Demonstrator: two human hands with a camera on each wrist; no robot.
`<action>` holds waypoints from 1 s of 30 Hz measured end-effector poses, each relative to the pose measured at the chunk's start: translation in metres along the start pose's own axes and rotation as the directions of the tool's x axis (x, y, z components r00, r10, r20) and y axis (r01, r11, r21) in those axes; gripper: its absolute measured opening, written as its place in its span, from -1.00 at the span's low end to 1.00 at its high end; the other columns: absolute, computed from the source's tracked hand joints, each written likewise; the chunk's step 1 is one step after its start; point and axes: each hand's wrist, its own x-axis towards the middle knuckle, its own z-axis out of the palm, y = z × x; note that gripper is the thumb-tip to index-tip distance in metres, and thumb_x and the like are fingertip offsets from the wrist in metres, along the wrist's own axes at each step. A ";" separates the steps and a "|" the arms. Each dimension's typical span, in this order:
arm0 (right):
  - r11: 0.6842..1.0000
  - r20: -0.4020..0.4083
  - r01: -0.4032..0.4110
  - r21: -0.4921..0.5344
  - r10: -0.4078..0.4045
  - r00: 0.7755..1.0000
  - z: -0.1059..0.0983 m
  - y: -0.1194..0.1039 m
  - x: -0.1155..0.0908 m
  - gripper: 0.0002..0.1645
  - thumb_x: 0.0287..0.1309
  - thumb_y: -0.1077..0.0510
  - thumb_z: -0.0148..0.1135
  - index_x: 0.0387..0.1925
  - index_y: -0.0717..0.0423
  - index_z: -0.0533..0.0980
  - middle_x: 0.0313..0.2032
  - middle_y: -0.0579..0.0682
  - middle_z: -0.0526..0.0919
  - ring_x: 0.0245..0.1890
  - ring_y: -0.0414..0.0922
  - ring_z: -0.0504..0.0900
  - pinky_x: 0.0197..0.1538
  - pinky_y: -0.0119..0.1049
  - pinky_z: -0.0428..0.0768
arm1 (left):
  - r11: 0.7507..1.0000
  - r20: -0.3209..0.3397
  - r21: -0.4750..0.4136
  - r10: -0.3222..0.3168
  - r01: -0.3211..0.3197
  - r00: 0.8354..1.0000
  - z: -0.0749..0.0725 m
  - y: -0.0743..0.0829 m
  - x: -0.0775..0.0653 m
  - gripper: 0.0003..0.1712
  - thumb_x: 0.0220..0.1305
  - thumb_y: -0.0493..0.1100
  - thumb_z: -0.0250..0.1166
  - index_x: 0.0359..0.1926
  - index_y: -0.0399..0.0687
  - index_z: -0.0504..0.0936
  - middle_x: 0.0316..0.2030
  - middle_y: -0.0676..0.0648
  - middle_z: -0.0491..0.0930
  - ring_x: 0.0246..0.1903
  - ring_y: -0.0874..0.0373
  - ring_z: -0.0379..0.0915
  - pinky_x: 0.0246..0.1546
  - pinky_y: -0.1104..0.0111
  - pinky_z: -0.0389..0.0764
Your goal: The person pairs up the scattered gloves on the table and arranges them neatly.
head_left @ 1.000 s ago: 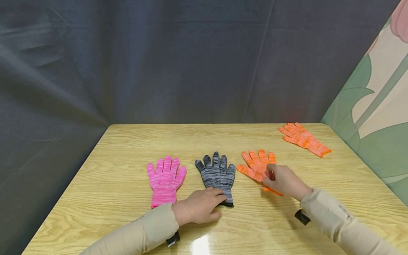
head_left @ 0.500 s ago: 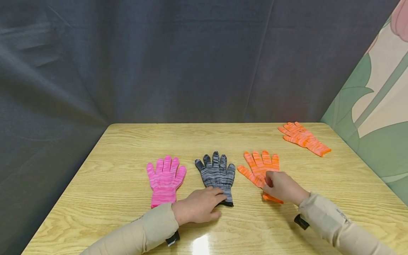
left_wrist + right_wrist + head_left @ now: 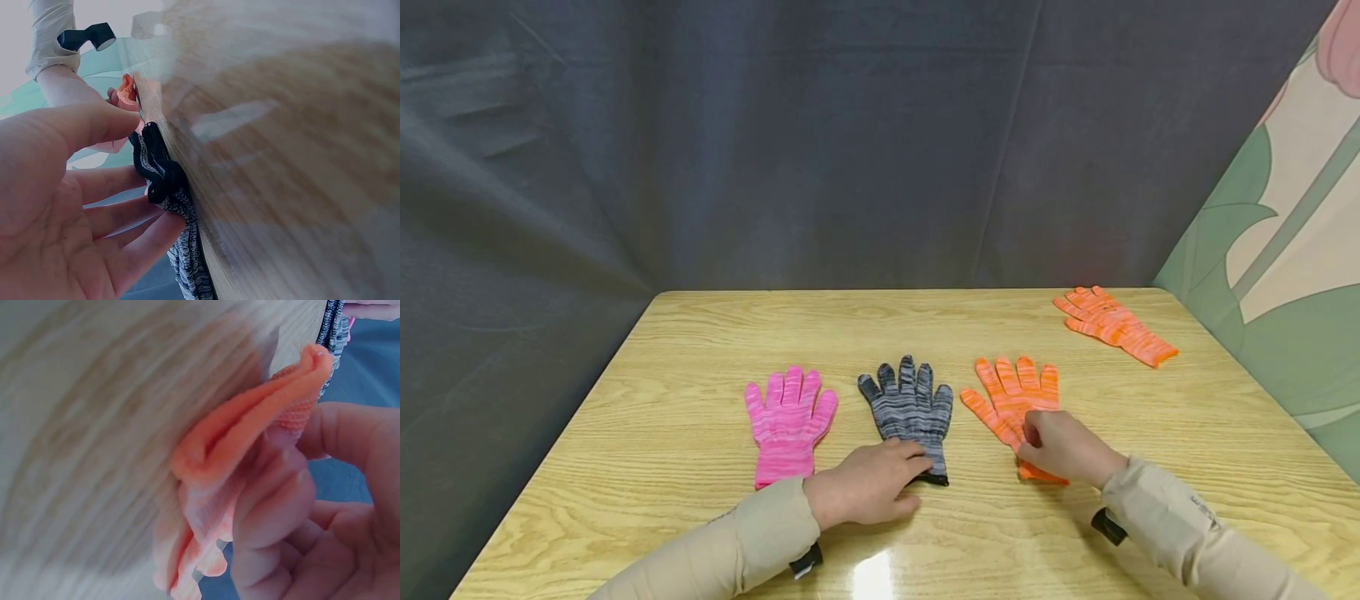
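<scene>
A grey-and-black striped knit glove [image 3: 912, 410] lies flat at the middle of the table, fingers pointing away. My left hand [image 3: 867, 485] rests on its cuff; in the left wrist view the loosely bent fingers [image 3: 147, 247] touch the knit, and the thumb stays apart from them. To the right is an orange knit glove [image 3: 1009, 402], palm part and cuff partly covered by my right hand [image 3: 1067, 448]. That hand pinches the orange glove near the cuff; the cuff opening [image 3: 250, 415] shows slightly gaping in the right wrist view.
A pink knit glove [image 3: 786, 425] lies left of the grey one, beside the left sleeve. Another orange glove [image 3: 1116, 327] lies slanted at the back right of the wooden table [image 3: 647, 400]. A dark curtain [image 3: 835, 150] hangs behind, and a patterned wall [image 3: 1292, 275] stands at right.
My right hand has drawn the nearer orange glove slightly toward me and to the right, slowing over the last half second. The left hand has stayed on the grey cuff.
</scene>
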 end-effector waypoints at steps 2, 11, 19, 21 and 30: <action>1.000 0.001 0.001 -0.002 -0.001 1.000 0.001 0.000 0.000 -0.69 0.07 0.21 0.19 -0.66 0.05 0.27 -0.75 -0.15 0.21 -0.72 -0.25 0.12 -0.58 -0.45 0.11 | 1.000 -0.003 0.000 0.004 -0.004 1.000 -0.001 0.000 0.000 -0.42 0.27 0.05 0.12 0.28 0.00 0.36 0.26 -0.05 0.37 0.24 0.07 0.32 0.23 0.32 0.39; 1.000 0.014 0.018 0.013 -0.018 1.000 0.004 0.002 -0.001 -0.69 0.08 0.24 0.16 -0.67 0.05 0.28 -0.76 -0.16 0.19 -0.74 -0.27 0.10 -0.59 -0.45 0.09 | 1.000 -0.003 -0.001 0.011 -0.011 1.000 -0.002 -0.001 -0.002 -0.42 0.26 0.05 0.12 0.28 0.01 0.36 0.26 -0.05 0.37 0.24 0.08 0.33 0.20 0.31 0.42; 1.000 0.040 0.012 0.007 -0.012 0.999 0.003 0.001 -0.001 -0.73 0.11 0.25 0.15 -0.64 0.06 0.33 -0.74 -0.13 0.28 -0.74 -0.26 0.17 -0.60 -0.44 0.14 | 1.000 0.002 0.000 0.009 -0.009 1.000 -0.001 -0.001 -0.001 -0.41 0.27 0.06 0.12 0.28 0.01 0.36 0.27 -0.04 0.37 0.25 0.07 0.32 0.22 0.32 0.40; 1.000 0.045 0.016 0.007 -0.016 0.999 0.002 0.001 -0.001 -0.72 0.12 0.24 0.15 -0.64 0.07 0.33 -0.74 -0.13 0.29 -0.74 -0.26 0.18 -0.60 -0.45 0.15 | 1.000 0.004 0.002 0.008 -0.008 1.000 -0.001 -0.001 0.000 -0.41 0.27 0.07 0.12 0.29 0.01 0.35 0.27 -0.04 0.37 0.25 0.08 0.32 0.22 0.32 0.40; 0.999 0.063 0.037 -0.002 -0.037 0.997 0.004 0.004 0.000 -0.72 0.15 0.22 0.15 -0.63 0.06 0.34 -0.75 -0.14 0.32 -0.74 -0.28 0.22 -0.60 -0.46 0.18 | 1.000 0.007 -0.012 0.011 -0.011 1.000 -0.001 -0.001 -0.001 -0.42 0.28 0.05 0.11 0.28 0.00 0.36 0.27 -0.05 0.36 0.26 0.06 0.31 0.25 0.31 0.37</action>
